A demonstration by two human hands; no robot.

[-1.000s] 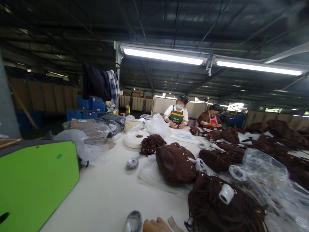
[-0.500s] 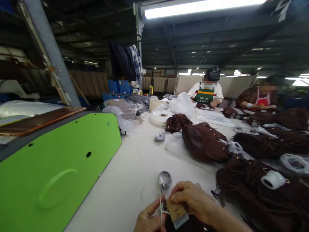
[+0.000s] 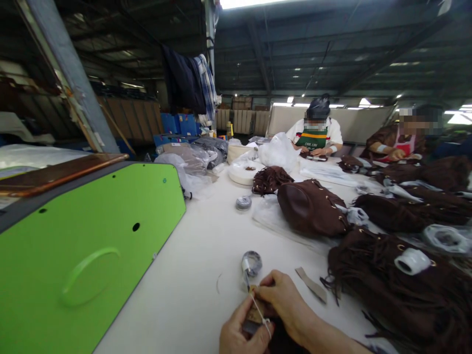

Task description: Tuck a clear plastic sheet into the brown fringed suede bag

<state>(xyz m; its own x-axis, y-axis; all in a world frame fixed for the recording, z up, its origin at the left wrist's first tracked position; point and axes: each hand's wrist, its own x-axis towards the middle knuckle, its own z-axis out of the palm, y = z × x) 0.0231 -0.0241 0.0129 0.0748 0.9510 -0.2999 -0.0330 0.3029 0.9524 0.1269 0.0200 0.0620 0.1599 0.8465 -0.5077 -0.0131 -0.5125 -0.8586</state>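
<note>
Between the green panel [image 3: 106, 236] and a fringed brown bag [image 3: 383, 285], white counter [image 3: 184, 265] lies open left of the left hand [image 3: 245, 332]. It and the right hand [image 3: 289, 305], both pinched narrow, hold a tan tag [image 3: 254, 314] and white string [image 3: 266, 322] near a grey roll [image 3: 258, 265]. Beneath dark roofing [image 3: 354, 44], lettering on a green apron [image 3: 312, 139] is unclear.

Near the cut-off front edge of the white tabletop [image 3: 184, 275], the left hand [image 3: 236, 335] and right hand [image 3: 285, 299] partly cover the flat brown cardboard tag [image 3: 253, 314]; the dark-brown piece [image 3: 284, 339] beneath is mostly hidden, its shape unclear.
</note>
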